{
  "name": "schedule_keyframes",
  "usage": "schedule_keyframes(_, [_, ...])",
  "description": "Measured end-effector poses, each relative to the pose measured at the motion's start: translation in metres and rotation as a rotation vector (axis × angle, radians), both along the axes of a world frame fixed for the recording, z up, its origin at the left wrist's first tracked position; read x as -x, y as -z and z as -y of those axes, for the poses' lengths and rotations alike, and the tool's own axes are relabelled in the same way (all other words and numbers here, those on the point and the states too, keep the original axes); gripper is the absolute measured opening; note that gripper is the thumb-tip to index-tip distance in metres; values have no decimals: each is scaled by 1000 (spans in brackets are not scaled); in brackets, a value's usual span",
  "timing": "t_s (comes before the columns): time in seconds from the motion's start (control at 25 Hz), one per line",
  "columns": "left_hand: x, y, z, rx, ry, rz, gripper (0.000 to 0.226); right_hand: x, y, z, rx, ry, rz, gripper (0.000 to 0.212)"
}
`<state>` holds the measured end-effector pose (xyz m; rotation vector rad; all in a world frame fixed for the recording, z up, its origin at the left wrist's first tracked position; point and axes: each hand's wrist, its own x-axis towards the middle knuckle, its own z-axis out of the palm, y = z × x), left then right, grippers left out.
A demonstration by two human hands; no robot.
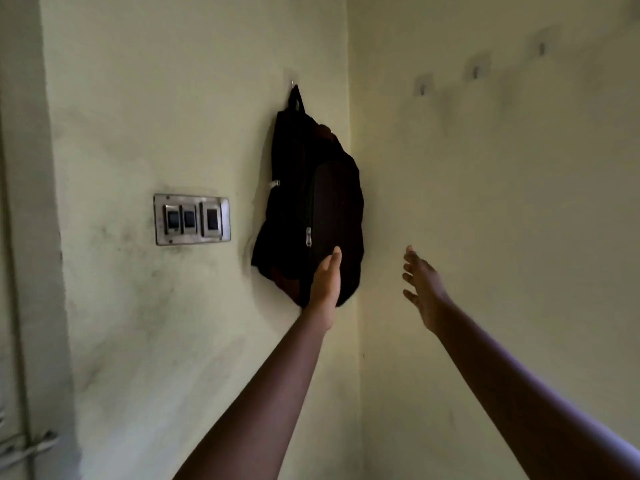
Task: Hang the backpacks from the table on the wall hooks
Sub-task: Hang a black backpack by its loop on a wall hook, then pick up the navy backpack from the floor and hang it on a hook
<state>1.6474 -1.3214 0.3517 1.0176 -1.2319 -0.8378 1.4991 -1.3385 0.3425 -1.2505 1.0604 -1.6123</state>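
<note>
We see the black backpack [311, 202] hanging by its top loop from a wall hook [293, 84] near the room corner, right of a switch plate [192, 219]. Our left hand [325, 282] rests flat against its lower front, fingers straight, gripping nothing. Our right hand [424, 289] hovers apart beside it, fingers spread wide and empty; three free hooks [475, 71] line the right wall.

Pale yellow-green wall [194, 109], scuffed and smudged, meeting a second wall [502, 209] at a corner. On the first, a small hook [293, 84] bearing a black backpack [311, 209] by its top loop, pack flat against the plaster just left of the corner; steel switch plate [192, 219] left of the backpack at mid-height. Right of the backpack, on the second wall, three bare hooks [475, 72] in a rising row.
</note>
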Motion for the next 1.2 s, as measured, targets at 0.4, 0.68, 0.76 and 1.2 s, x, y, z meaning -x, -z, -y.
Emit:
schedule_keyframes(0.4, [59,173,-189,-387,171,18,61,57,173,-224,-322,197,-15,63])
schedule_keyframes(0.68, [96,270,-295,-542,435,-14,59,88,269,-351,-458,433,33,58])
schedule_keyframes(0.76, [105,299,-322,-608,489,3,56,90,300,-388,-555,473,77,42])
schedule_keyframes(1.2, [184,446,-398,-941,673,234,56,137,443,-516,-852,663,159,53])
